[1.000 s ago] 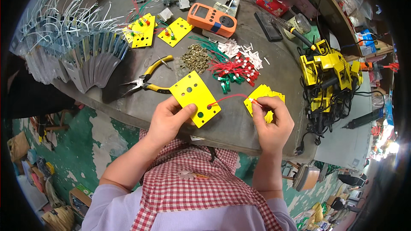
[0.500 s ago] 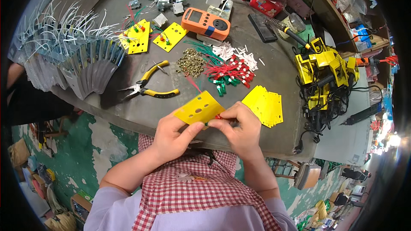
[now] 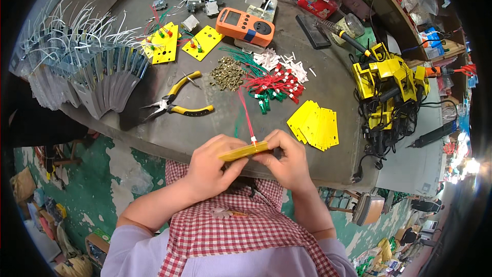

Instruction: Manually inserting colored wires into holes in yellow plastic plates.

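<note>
Near the table's front edge, my left hand point(image 3: 211, 168) pinches a yellow perforated plate point(image 3: 237, 154) by its left end. The plate is tilted nearly edge-on. My right hand point(image 3: 288, 160) has thumb and fingers closed at the plate's right end; the part between those fingertips is hidden. A red wire pair point(image 3: 246, 115) with a white base rises from the plate, and blurred green wires point(image 3: 239, 122) show beside it. Beyond my hands lie red and green indicator lights point(image 3: 279, 83) with wires and a heap of small brass-coloured parts point(image 3: 227, 73). Fanned yellow plates point(image 3: 319, 127) lie to the right.
Yellow-handled pliers point(image 3: 177, 109) lie left of centre. Two plates fitted with lights point(image 3: 165, 46) rest farther back, near an orange meter point(image 3: 246, 26). Metal housings with white wires point(image 3: 97, 72) crowd the left; yellow brackets with black cords point(image 3: 389, 84) and a soldering iron point(image 3: 354, 44) occupy the right.
The yellow plate has turned from showing its broad face to nearly edge-on. Its red wires now stand up in clear sight above it. Both hands keep hold close to the same spot.
</note>
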